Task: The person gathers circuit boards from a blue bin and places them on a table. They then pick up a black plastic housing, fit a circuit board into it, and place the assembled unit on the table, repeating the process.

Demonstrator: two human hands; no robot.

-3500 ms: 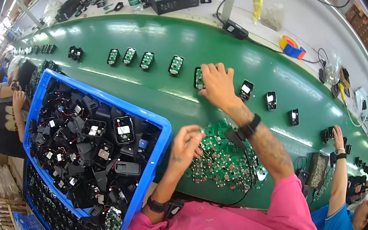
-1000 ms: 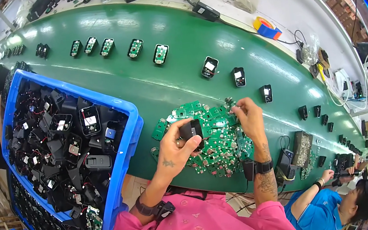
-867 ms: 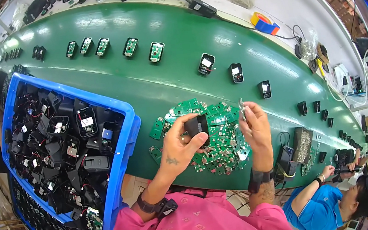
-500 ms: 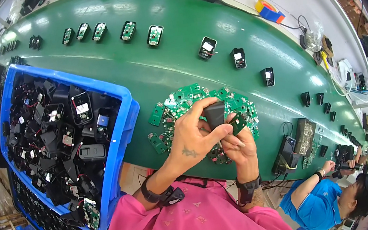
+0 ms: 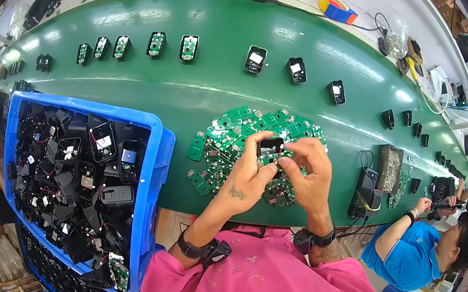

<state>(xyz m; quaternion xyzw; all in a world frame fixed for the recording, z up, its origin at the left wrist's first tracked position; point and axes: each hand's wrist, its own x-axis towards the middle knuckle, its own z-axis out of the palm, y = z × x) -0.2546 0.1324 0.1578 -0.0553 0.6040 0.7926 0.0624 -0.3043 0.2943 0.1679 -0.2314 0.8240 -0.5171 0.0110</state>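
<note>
My left hand (image 5: pixel 244 181) is wrapped round a black plastic housing (image 5: pixel 270 143), whose open side faces up and shows a pale part inside. My right hand (image 5: pixel 311 178) is closed in a pinch at the housing's near right edge. A small green circuit board seems to be between its fingertips, mostly hidden by them. Beneath and around both hands lies a loose pile of green circuit boards (image 5: pixel 237 123).
On the green work surface (image 5: pixel 180 97), housings with boards (image 5: pixel 190 48) line the far left and open housings (image 5: pixel 297 70) the right. A blue crate (image 5: pixel 164 132) of black parts stands left. A charger-like black device (image 5: pixel 364 195) and a co-worker in blue (image 5: pixel 405 256) are right.
The housing has turned in my left hand from its closed outer side to its open side. My right hand has turned and brought its fingertips to the housing's edge.
</note>
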